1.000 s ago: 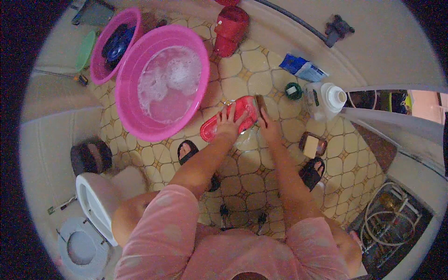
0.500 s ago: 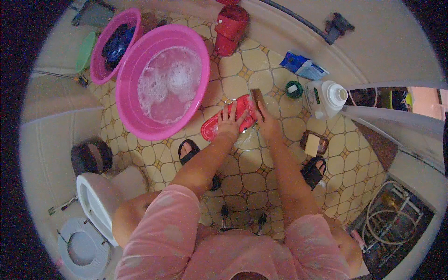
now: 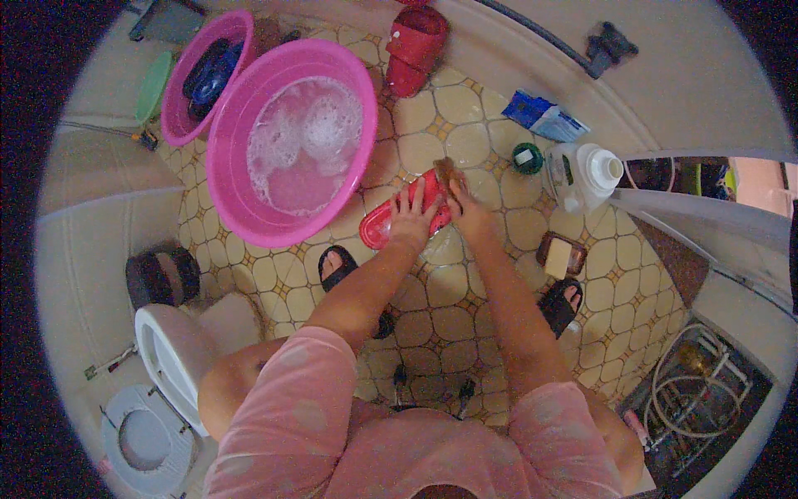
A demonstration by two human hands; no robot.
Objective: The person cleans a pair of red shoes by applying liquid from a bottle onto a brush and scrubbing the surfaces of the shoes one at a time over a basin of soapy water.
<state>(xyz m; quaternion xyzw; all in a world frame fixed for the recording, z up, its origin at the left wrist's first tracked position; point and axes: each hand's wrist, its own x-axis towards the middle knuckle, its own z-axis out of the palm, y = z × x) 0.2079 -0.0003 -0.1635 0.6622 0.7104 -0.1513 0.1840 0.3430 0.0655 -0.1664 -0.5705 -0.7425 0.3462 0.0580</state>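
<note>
A red slipper (image 3: pixel 379 226) lies on the tiled floor in front of me. My left hand (image 3: pixel 411 219) presses down on its middle, fingers spread flat. My right hand (image 3: pixel 470 218) is closed around a brown scrub brush (image 3: pixel 450 172), which touches the slipper's far right end. Part of the brush is hidden by my fingers. Farther off by the wall stands another red slipper (image 3: pixel 415 51).
A pink basin (image 3: pixel 218 179) of foamy water sits left of my hands, beside a second pink basin (image 3: pixel 170 108) holding dark blue items. To the right are a white jug (image 3: pixel 573 179), its green cap (image 3: pixel 527 158), a blue packet (image 3: pixel 544 116) and a soap dish (image 3: pixel 573 259).
The brush in my right hand has shifted slightly left and tilted over the slipper's far end. My left hand stays on the slipper.
</note>
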